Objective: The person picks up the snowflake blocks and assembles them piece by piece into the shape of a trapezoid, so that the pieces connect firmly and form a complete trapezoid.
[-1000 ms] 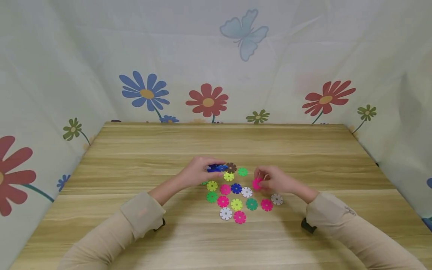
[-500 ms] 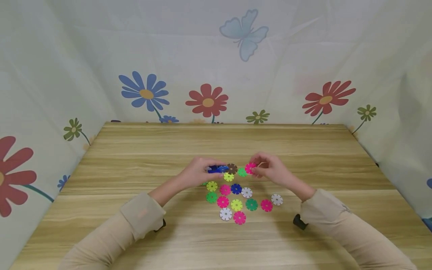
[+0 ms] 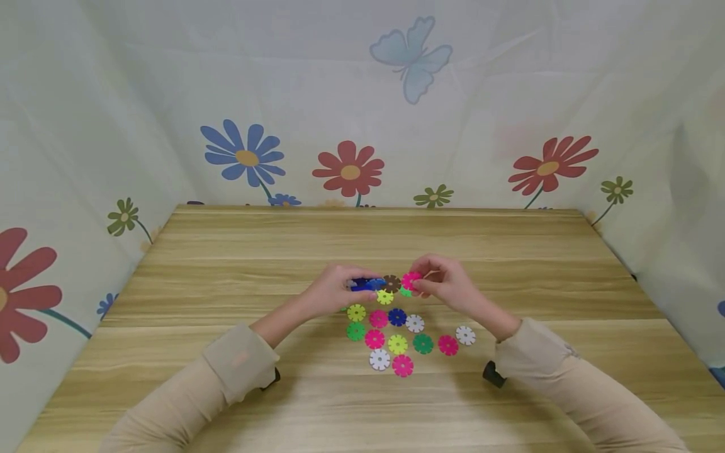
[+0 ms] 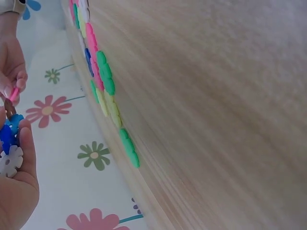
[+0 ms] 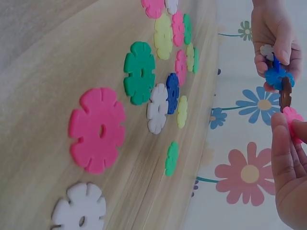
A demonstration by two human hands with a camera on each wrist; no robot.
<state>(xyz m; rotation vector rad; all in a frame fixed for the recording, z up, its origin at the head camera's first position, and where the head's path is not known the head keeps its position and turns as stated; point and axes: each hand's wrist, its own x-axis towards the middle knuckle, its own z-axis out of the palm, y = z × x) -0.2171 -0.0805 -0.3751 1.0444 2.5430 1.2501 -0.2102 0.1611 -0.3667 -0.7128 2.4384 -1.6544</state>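
My left hand (image 3: 334,290) grips a short chain of notched plastic discs above the table. In the left wrist view the chain shows a white disc (image 4: 10,162), a dark blue disc (image 4: 6,138) and a lighter blue disc (image 4: 14,123). A brown disc (image 3: 391,284) sticks out from its right end. Between thumb and fingers, my right hand (image 3: 447,286) pinches a pink disc (image 3: 410,281). Its edge is right at the brown disc's edge in the right wrist view. Beneath the hands, a green disc (image 3: 406,292) is partly covered by the pink one.
Loose notched discs lie flat on the wooden table (image 3: 255,233) in front of the hands, among them a yellow disc (image 3: 398,344), a teal disc (image 3: 423,343) and a white disc (image 3: 466,335). A flower-printed curtain (image 3: 283,75) hangs behind the table and along its sides.
My right hand has carried the pink disc up and left from beside the loose discs to the brown disc. The left hand stays nearly still with the chain.
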